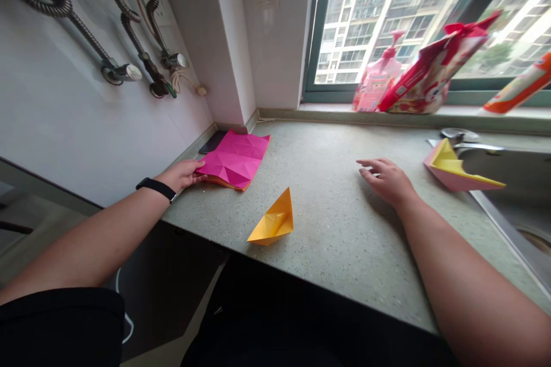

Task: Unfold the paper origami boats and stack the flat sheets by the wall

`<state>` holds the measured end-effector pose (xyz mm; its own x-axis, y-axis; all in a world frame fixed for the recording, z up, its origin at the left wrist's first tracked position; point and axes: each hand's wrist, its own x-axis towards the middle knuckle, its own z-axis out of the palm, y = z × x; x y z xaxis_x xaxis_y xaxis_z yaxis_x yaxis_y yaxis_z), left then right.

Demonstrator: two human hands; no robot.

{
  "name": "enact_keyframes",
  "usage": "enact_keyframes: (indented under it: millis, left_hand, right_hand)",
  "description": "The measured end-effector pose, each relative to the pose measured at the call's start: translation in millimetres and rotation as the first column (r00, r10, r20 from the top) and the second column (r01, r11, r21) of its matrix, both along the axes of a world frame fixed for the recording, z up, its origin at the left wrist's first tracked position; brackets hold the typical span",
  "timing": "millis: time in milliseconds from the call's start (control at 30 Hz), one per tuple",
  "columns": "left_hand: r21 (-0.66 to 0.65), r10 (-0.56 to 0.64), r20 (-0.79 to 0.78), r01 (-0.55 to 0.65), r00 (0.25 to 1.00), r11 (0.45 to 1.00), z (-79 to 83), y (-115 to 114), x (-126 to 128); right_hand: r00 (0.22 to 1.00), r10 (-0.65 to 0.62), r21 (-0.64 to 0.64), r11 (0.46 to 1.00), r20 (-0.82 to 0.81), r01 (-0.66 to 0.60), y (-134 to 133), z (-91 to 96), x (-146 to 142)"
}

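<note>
My left hand (186, 174), with a black band at the wrist, pinches the near left edge of a creased pink paper sheet (236, 155). Under that sheet, orange paper edges (228, 186) stick out along the front. An orange folded paper boat (274, 222) rests close to the counter's front edge, between my hands and touched by neither. To the right, my right hand (385, 180) is at the counter with its fingers apart and nothing in them. Beyond it, a pink and yellow paper boat (457, 169) stands beside the sink.
A dark flat object (212, 142) lies partly beneath the papers at the wall. The speckled counter (327, 183) meets a metal sink (516, 178) at right. On the windowsill are a pink pump bottle (379, 80), a red bag (430, 74) and an orange-white container (519, 86).
</note>
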<state>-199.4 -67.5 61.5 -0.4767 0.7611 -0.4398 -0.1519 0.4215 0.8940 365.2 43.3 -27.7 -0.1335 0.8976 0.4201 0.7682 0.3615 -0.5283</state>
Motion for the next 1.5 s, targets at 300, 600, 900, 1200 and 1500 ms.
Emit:
enact_keyframes:
  millis: [300, 600, 900, 1200, 1500]
  left_hand:
    - [0.006, -0.03, -0.299, 0.033, 0.954, 0.999, 5.3, -4.4, -5.5]
    - [-0.09, -0.17, -0.494, 0.144, 0.853, 0.985, 2.0, 5.3, -13.3]
    - [-0.156, -0.237, -0.913, 0.252, 0.332, 0.955, 11.1, 16.8, -34.2]
    - [-0.321, -0.386, -0.921, 0.482, 0.04, 0.815, -17.1, 27.3, 30.1]
    - [-0.529, -0.574, -0.819, 0.401, -0.008, 0.748, -44.2, 20.8, 46.8]
  right_hand:
    - [1.0, 0.005, -0.01, 1.0, -0.01, -0.005, 1.9, -2.6, 0.6]
    - [1.0, 0.006, -0.014, 1.0, 0.013, -0.006, 3.2, -2.8, 2.4]
    - [1.0, 0.009, -0.015, 1.0, 0.009, -0.009, 3.3, -2.9, 3.4]
    - [1.0, 0.025, -0.006, 1.0, 0.0, -0.025, 3.1, -2.9, 3.3]
    - [1.0, 0.021, -0.006, 1.0, 0.01, -0.021, 3.7, -2.0, 1.0]
